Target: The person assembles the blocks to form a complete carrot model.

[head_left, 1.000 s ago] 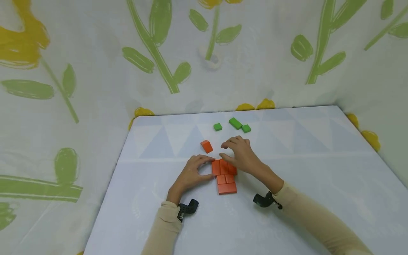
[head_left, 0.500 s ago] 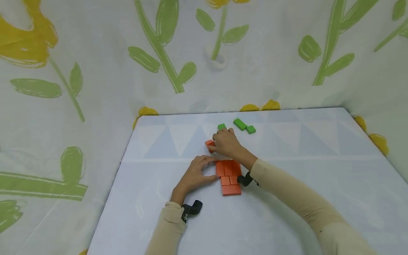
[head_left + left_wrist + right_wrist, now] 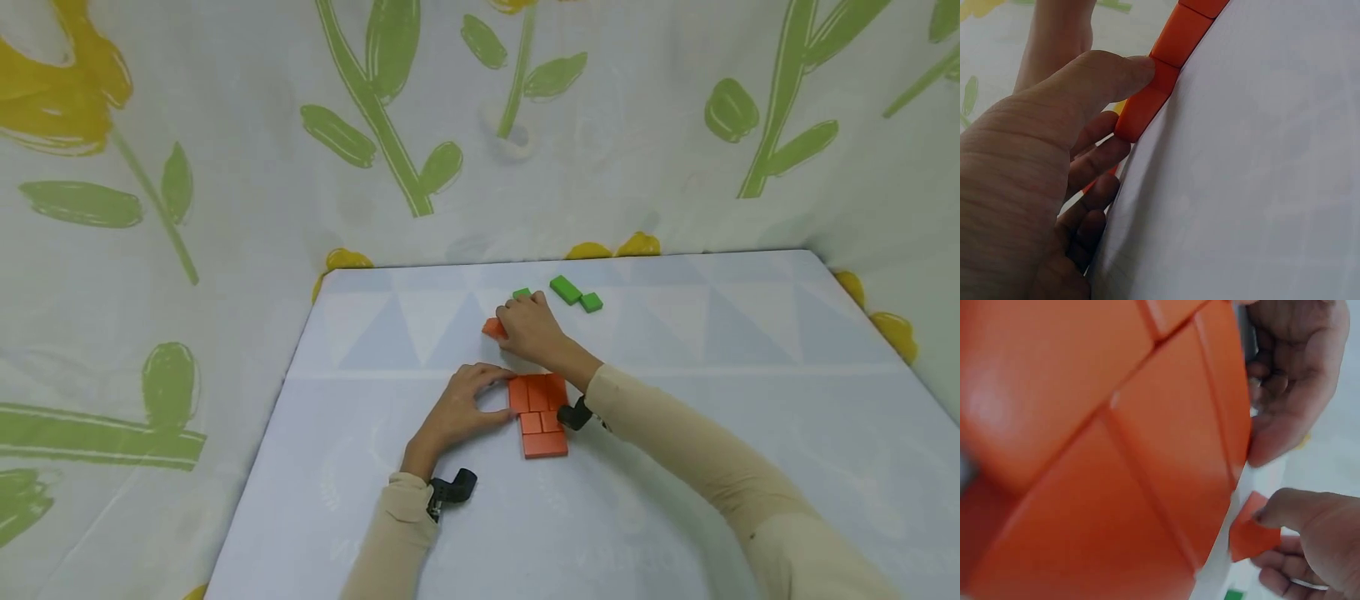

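Note:
Orange-red wooden blocks lie flat against each other in a patch (image 3: 537,392), a wider row at the far side and a narrower stack nearer. At its left edge my left hand (image 3: 459,410) holds the end block (image 3: 1141,112) between thumb and fingers, the thumb at the near corner and the fingers at the far one. Beyond the patch, my right hand (image 3: 534,329) pinches a loose orange-red block (image 3: 493,328) between thumb and fingers. The right wrist view shows this block (image 3: 1250,532) tilted, one side covered by the fingers.
Behind the right hand lie a green oblong block (image 3: 565,289) and a small green block (image 3: 592,302) almost end to end. Another green block (image 3: 521,293) is partly hidden by that hand. The white table (image 3: 675,467) meets a flower-patterned cloth (image 3: 247,167) at its back edge.
My right hand has moved from over the patch, forward and left, to the loose block and taken hold of it; the block now sits more tilted. The left hand stays at the patch.

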